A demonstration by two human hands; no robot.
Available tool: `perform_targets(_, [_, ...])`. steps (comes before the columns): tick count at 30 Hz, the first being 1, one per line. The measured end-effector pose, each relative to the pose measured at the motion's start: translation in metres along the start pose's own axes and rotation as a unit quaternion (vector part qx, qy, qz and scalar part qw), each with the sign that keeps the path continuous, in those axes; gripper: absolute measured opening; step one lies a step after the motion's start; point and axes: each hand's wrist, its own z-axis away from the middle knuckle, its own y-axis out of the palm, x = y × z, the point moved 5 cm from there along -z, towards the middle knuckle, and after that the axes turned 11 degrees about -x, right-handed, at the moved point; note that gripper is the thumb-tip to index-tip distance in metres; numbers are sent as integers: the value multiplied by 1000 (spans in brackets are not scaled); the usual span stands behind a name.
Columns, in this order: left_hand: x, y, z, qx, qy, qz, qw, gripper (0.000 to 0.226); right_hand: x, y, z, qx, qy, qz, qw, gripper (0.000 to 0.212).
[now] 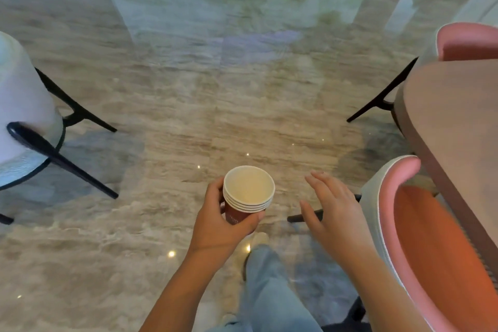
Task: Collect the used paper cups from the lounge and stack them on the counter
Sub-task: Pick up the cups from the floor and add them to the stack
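Red paper cups (248,188), nested into one stack with four white rims showing, are held in the left hand (218,226) low in the middle of the view, above a glossy marble floor (188,94). The stack is held upright: its long axis runs near vertical, the open mouth is turned up toward the camera, and the cream inside of the top cup is seen. The left hand's fingers are curled round the far left side of the stack, and the thumb is laid across the near side.

The right hand (334,210) is held just to the right, apart from the cups, palm down, with fingers straight and spread.

Close beside that hand, a pink chair (431,250) with a pale back is seen at lower right, next to a brown bench (452,121) along the right edge. A second pink chair (469,40) is seen beyond the bench. A white chair (24,116) on black legs stands at far left. A leg in blue jeans (269,291) and a pale shoe (258,237) are seen below the cups.
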Motion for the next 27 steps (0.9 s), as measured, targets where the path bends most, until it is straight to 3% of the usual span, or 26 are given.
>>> perform_targets(15, [-66, 159, -264, 113, 37, -68, 991, 67, -113, 30, -241, -72, 91, 11, 993, 42])
perform_targets(27, [-66, 238, -383, 191, 61, -67, 977, 69, -169, 46, -326, -83, 197, 51, 976, 43])
